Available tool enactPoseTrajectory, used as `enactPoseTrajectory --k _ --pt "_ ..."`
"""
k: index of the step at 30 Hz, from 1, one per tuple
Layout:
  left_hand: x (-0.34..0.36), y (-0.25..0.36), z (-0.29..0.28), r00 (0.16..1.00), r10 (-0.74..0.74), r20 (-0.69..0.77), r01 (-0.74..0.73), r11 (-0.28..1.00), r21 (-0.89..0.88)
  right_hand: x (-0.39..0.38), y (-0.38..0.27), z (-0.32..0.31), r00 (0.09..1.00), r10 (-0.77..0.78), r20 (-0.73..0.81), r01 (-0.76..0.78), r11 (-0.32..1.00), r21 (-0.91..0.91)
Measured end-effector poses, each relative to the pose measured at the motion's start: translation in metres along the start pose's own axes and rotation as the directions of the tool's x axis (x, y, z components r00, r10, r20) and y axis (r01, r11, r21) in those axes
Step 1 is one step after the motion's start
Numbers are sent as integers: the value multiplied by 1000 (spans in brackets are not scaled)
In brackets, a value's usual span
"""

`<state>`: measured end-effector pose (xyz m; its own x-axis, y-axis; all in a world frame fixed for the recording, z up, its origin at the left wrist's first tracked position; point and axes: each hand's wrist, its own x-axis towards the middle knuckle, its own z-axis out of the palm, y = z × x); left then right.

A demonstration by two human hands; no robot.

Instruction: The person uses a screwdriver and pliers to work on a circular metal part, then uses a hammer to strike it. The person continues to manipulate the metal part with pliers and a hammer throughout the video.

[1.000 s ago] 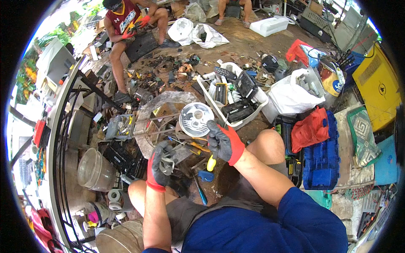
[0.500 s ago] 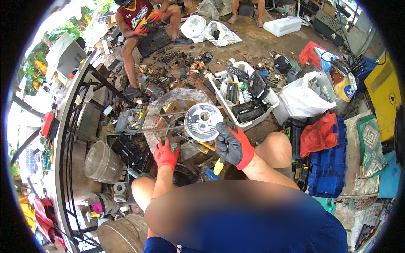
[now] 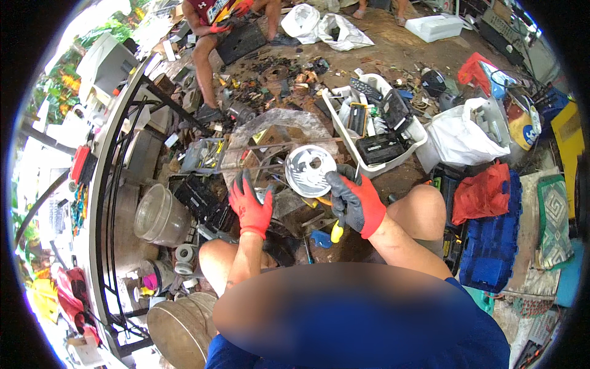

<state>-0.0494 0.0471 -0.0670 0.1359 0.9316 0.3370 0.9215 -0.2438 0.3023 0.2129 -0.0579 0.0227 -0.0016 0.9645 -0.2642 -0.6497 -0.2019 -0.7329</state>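
Note:
I sit on the ground with both hands in red and grey gloves. My right hand (image 3: 355, 200) is closed around a thin tool with a yellow handle (image 3: 336, 232), right beside a white round slotted disc (image 3: 310, 170). The disc rests on a grey metal frame (image 3: 270, 161) in front of my knees. My left hand (image 3: 251, 208) hovers over the frame's left side with its fingers spread and nothing in it. A blue piece (image 3: 319, 238) lies on the ground just below my right hand.
A white tub (image 3: 410, 146) of black electronic parts stands to the right of the disc, with a white sack (image 3: 462, 136) beyond it. A clear plastic jar (image 3: 158, 215) and a black metal rack (image 3: 117, 203) stand to the left. Another person (image 3: 212, 37) sits at the back amid scrap.
My left hand has let go of the dark part it held and lifted with fingers spread. My right hand stays by the white disc. The view has shifted slightly.

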Motion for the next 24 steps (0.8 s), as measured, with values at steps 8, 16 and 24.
enactPoseTrajectory --k 8,16,24 --pt "-47 39 -33 753 197 628 656 -305 -691 -7 67 31 942 -209 264 319 307 -897" --pt "-37 -2 -54 823 47 566 497 -541 -678 49 23 43 925 -325 195 361 600 -714" --pt "-28 -49 -67 847 -256 466 256 -573 -779 264 -15 -21 945 -327 21 -33 -159 -987"
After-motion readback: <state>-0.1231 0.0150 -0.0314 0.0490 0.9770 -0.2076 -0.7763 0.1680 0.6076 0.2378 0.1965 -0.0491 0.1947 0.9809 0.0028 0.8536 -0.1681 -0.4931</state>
